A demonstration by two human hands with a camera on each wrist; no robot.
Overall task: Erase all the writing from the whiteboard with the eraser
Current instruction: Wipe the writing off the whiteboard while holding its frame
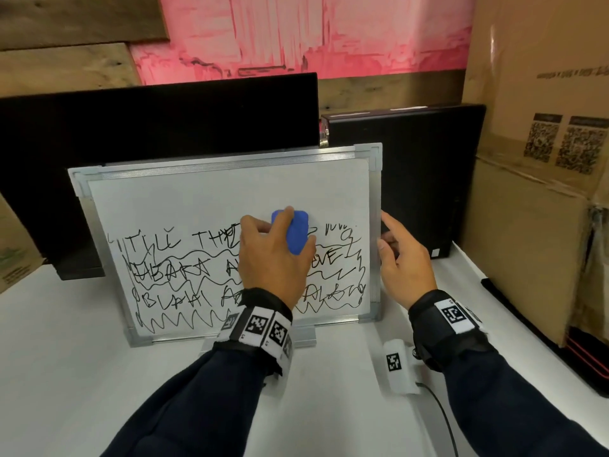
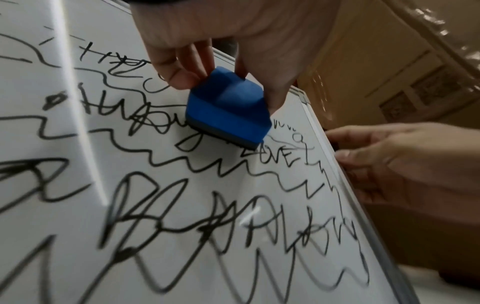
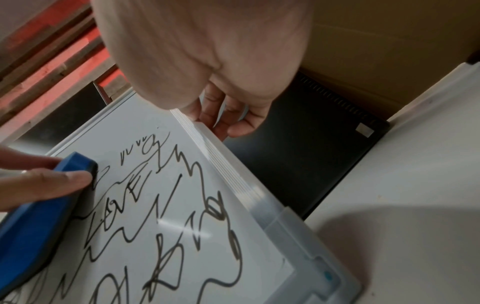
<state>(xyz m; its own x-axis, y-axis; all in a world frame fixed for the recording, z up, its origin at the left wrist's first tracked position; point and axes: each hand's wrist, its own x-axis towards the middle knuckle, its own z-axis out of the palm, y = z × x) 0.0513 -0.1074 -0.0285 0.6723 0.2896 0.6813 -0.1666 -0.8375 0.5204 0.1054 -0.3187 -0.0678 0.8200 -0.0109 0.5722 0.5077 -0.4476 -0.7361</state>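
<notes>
A whiteboard [image 1: 214,199] [image 2: 166,170] [image 3: 145,127] in a silver frame stands propped on the white table. Black scribbled writing [image 1: 184,272] fills its lower two thirds; the top band is blank. My left hand [image 1: 270,255] [image 2: 221,30] [image 3: 39,181] grips a blue eraser [image 1: 298,232] [image 2: 228,111] [image 3: 39,222] and presses its dark pad on the top line of writing, right of centre. My right hand [image 1: 402,258] [image 2: 402,160] [image 3: 207,51] holds the board's right edge, fingers curled behind the frame.
A black monitor [image 1: 158,120] stands behind the board and a black case [image 1: 421,179] to its right. Cardboard boxes [image 1: 534,94] wall off the right side. A white tagged device [image 1: 398,364] with a cable lies on the table [image 1: 82,374] under my right wrist.
</notes>
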